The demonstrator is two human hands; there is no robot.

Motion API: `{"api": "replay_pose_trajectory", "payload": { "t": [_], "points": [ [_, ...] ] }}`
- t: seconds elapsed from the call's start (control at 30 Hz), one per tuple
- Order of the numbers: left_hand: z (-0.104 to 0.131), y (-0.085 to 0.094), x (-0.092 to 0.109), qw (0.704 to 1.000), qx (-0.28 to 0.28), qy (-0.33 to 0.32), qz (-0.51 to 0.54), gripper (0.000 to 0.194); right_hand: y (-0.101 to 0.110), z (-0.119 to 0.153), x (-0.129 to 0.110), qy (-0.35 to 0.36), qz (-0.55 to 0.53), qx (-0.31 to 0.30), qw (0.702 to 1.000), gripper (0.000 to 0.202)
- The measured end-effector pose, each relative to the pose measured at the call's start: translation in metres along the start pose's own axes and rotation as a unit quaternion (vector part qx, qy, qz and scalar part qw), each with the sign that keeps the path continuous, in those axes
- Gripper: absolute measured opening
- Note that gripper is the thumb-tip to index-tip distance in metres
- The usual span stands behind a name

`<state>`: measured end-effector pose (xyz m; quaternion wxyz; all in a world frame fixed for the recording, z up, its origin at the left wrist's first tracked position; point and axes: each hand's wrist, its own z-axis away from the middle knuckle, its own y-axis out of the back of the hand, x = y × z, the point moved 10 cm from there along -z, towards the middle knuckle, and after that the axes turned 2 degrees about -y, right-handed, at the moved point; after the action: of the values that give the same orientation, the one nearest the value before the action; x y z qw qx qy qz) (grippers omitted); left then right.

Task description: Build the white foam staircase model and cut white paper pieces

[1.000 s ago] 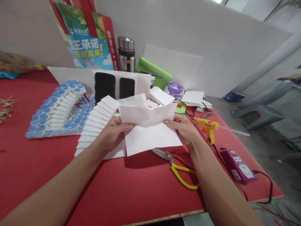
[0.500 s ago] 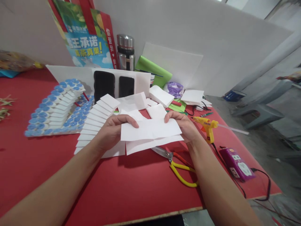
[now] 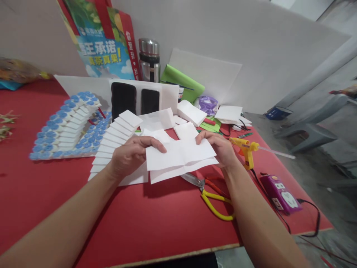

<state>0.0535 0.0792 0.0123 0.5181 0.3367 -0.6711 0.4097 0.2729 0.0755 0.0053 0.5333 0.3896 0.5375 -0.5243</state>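
Note:
A folded sheet of white paper (image 3: 180, 156) is held level above the red table, its two layers slightly apart along the near edge. My left hand (image 3: 132, 154) grips its left end, thumb on top and fingers underneath. At the right end, my right hand (image 3: 219, 149) pinches the same paper between thumb and fingers. Below and to the right lie scissors (image 3: 213, 201) with yellow and red handles, partly behind my right forearm. Just left of the paper stands a fan-like stepped row of white pieces (image 3: 111, 143).
A curved model with blue and white rolls (image 3: 64, 130) sits at the left. Two phones lean on a white board (image 3: 170, 97). A yellow glue gun (image 3: 247, 150) and a purple power socket (image 3: 281, 195) are on the right. A steel flask (image 3: 150, 61) stands behind.
The near edge of the paper's upper layer has dropped closer to the lower layer, and a crease shows mid-sheet. Both hands keep their hold, with the left shifted slightly right.

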Motion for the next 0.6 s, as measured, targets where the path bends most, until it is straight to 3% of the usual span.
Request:
{"api": "replay_pose_trajectory", "payload": {
  "t": [0.13, 0.27, 0.33, 0.47, 0.6],
  "points": [
    [0.0, 0.003, 0.007, 0.998, 0.014, -0.034, -0.058, 0.03, -0.004, 0.001, 0.002, -0.001, -0.007, -0.024, 1.0, 0.037],
    [0.0, 0.006, -0.004, 0.99, 0.038, 0.007, -0.138, 0.01, -0.003, 0.001, 0.004, 0.005, 0.04, -0.002, 0.999, 0.032],
    [0.0, 0.007, -0.005, 0.988, 0.05, 0.01, -0.144, 0.018, -0.002, 0.0, 0.001, 0.021, 0.05, 0.003, 0.999, 0.039],
    [0.0, 0.012, -0.008, 0.99, 0.091, 0.035, -0.099, 0.054, 0.002, 0.001, 0.002, 0.003, 0.026, 0.003, 1.0, 0.061],
    [0.0, 0.018, -0.02, 0.988, 0.117, 0.082, -0.051, 0.038, 0.002, 0.002, 0.007, -0.024, 0.002, -0.017, 1.0, 0.045]
  ]
}}
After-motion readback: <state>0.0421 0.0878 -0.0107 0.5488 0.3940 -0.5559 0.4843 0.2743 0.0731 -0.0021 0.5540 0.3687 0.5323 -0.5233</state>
